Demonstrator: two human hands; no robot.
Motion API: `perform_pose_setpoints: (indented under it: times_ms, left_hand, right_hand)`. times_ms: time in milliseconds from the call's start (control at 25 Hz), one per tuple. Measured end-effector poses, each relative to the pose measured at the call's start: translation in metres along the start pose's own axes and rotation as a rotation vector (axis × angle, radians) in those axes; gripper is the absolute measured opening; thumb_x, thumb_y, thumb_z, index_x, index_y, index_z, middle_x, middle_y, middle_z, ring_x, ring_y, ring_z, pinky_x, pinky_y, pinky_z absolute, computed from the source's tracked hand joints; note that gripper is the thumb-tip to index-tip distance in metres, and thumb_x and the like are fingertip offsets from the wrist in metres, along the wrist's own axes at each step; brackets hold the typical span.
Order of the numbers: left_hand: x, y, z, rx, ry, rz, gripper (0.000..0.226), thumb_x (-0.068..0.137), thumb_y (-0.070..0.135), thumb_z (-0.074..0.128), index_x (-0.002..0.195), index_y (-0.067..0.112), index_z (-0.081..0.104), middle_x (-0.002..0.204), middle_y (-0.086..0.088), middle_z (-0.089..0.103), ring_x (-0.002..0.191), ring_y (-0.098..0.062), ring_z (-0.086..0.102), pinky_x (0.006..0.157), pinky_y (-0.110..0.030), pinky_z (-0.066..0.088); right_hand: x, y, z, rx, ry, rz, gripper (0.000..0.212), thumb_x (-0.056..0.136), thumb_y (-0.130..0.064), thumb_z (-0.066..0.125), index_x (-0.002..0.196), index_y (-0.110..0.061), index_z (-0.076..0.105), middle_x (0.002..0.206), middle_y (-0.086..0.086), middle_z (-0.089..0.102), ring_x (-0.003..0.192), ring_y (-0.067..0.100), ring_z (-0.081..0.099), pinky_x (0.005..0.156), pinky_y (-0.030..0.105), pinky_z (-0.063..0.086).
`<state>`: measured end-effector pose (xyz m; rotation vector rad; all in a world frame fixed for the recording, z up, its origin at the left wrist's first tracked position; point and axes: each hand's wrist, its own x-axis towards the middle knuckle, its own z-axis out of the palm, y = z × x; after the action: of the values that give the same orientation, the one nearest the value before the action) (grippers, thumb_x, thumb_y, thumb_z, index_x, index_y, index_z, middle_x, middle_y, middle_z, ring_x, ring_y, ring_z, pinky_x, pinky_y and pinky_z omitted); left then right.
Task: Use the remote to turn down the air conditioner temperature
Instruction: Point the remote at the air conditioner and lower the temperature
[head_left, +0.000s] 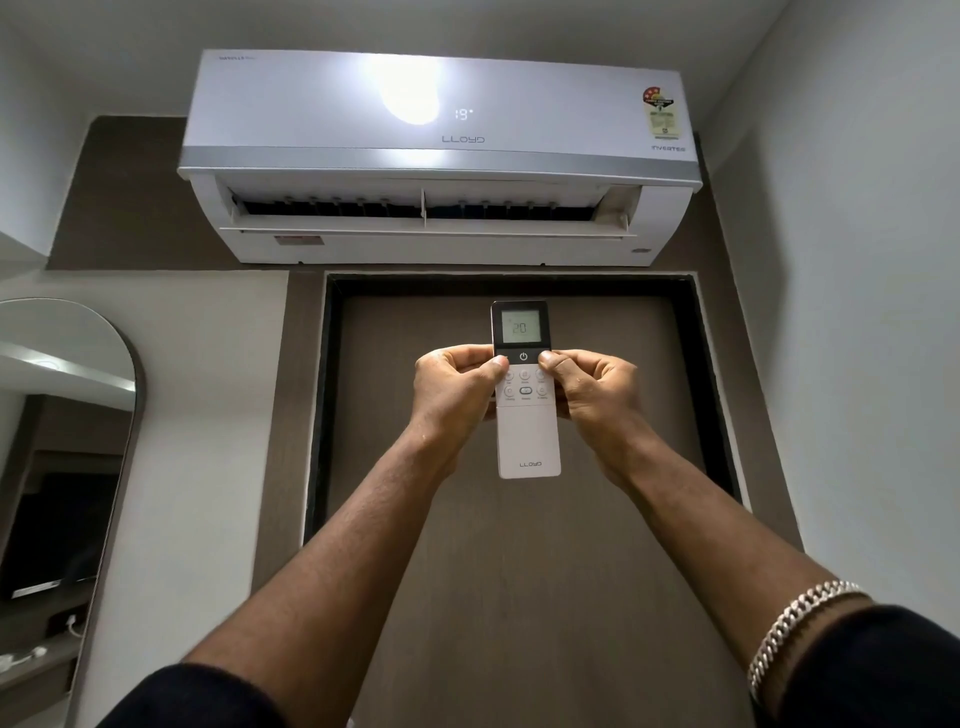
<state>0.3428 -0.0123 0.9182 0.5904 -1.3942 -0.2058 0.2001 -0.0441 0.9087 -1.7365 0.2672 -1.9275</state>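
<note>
Holding the remote (525, 389) up below the AC (436, 156), the left hand (457, 387) and right hand (589, 387) both grip it, thumbs on the buttons. Remote reads 20, unit 19; next seems another press on the down key.

I can't read the small button labels on the remote (525, 395) | its side edges sit hidden under my thumbs | glare blots the air conditioner (436, 150) front | mirror (67, 415) cut off left
</note>
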Motion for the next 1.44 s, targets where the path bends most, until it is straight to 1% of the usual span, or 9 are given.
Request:
perform_pose_setpoints:
  times_ms: [120, 280, 440, 640, 800, 1000, 1200, 1360, 1440]
  left_hand:
    - [0.001, -0.001, -0.002, 0.028, 0.007, -0.009, 0.013, 0.087, 0.022, 0.064, 0.096, 0.012, 0.063, 0.092, -0.008, 0.073, 0.085, -0.018, 0.073, 0.064, -0.028, 0.060]
    - [0.000, -0.002, -0.002, 0.019, 0.001, -0.017, 0.015, 0.087, 0.021, 0.063, 0.098, 0.011, 0.063, 0.095, -0.011, 0.073, 0.088, -0.020, 0.072, 0.072, -0.035, 0.061]
    - [-0.001, -0.002, -0.002, 0.020, 0.003, -0.009, 0.005, 0.087, 0.022, 0.063, 0.089, 0.018, 0.062, 0.092, -0.007, 0.073, 0.085, -0.017, 0.072, 0.064, -0.027, 0.060]
    - [-0.001, -0.005, -0.002, 0.021, 0.010, -0.006, 0.003, 0.086, 0.022, 0.064, 0.086, 0.019, 0.063, 0.089, -0.004, 0.073, 0.082, -0.015, 0.073, 0.061, -0.025, 0.058]
    - [0.002, -0.007, -0.002, 0.087, 0.044, -0.022, 0.012, 0.085, 0.023, 0.064, 0.091, 0.012, 0.063, 0.091, -0.009, 0.073, 0.083, -0.018, 0.073, 0.062, -0.028, 0.059]
    - [0.002, -0.003, -0.002, 0.120, 0.102, -0.023, 0.005, 0.080, 0.019, 0.062, 0.075, 0.019, 0.062, 0.082, -0.006, 0.072, 0.077, -0.016, 0.072, 0.055, -0.027, 0.056]
    - [-0.001, 0.001, 0.000, 0.111, 0.101, -0.028, 0.007, 0.081, 0.018, 0.064, 0.076, 0.017, 0.060, 0.083, -0.008, 0.071, 0.079, -0.017, 0.072, 0.053, -0.025, 0.057]
    - [-0.003, 0.004, 0.004, 0.157, 0.135, -0.012, 0.015, 0.080, 0.017, 0.061, 0.065, 0.018, 0.059, 0.076, -0.006, 0.071, 0.075, -0.017, 0.072, 0.058, -0.031, 0.060]
    - [-0.005, 0.005, 0.005, 0.156, 0.157, -0.005, 0.015, 0.079, 0.018, 0.060, 0.064, 0.016, 0.059, 0.076, -0.007, 0.071, 0.073, -0.017, 0.072, 0.057, -0.031, 0.057]
  right_hand:
    - [-0.001, 0.002, 0.000, 0.010, -0.025, 0.001, 0.010, 0.089, -0.023, 0.065, 0.084, -0.015, 0.069, 0.083, 0.007, 0.076, 0.073, 0.015, 0.075, 0.062, 0.022, 0.060]
    - [-0.001, 0.004, 0.001, 0.013, -0.015, 0.003, 0.012, 0.088, -0.024, 0.066, 0.088, -0.013, 0.071, 0.085, 0.009, 0.077, 0.076, 0.018, 0.076, 0.064, 0.025, 0.061]
    - [-0.001, 0.006, 0.000, 0.016, -0.030, 0.001, 0.012, 0.088, -0.025, 0.066, 0.087, -0.014, 0.070, 0.085, 0.007, 0.077, 0.076, 0.017, 0.076, 0.063, 0.024, 0.061]
    - [0.001, 0.010, -0.001, 0.020, -0.031, 0.011, 0.016, 0.088, -0.025, 0.066, 0.092, -0.010, 0.072, 0.089, 0.011, 0.078, 0.080, 0.021, 0.077, 0.066, 0.028, 0.061]
    - [-0.001, 0.014, -0.001, 0.021, -0.059, 0.013, 0.015, 0.089, -0.024, 0.065, 0.092, -0.010, 0.071, 0.089, 0.010, 0.078, 0.080, 0.020, 0.077, 0.062, 0.024, 0.060]
    - [-0.001, 0.015, 0.001, 0.004, -0.082, 0.007, 0.016, 0.090, -0.023, 0.064, 0.094, -0.009, 0.070, 0.088, 0.008, 0.077, 0.078, 0.016, 0.077, 0.062, 0.023, 0.059]
    - [0.000, 0.015, -0.001, -0.004, -0.072, 0.010, 0.019, 0.090, -0.023, 0.064, 0.095, -0.006, 0.070, 0.090, 0.011, 0.077, 0.077, 0.016, 0.076, 0.060, 0.021, 0.059]
    - [0.001, 0.015, 0.000, 0.000, -0.062, 0.019, 0.024, 0.090, -0.022, 0.064, 0.099, -0.001, 0.070, 0.090, 0.014, 0.077, 0.077, 0.019, 0.075, 0.062, 0.025, 0.060]
    - [0.001, 0.015, 0.000, -0.009, -0.073, 0.014, 0.025, 0.090, -0.022, 0.065, 0.101, 0.000, 0.070, 0.091, 0.014, 0.077, 0.079, 0.020, 0.076, 0.065, 0.028, 0.061]
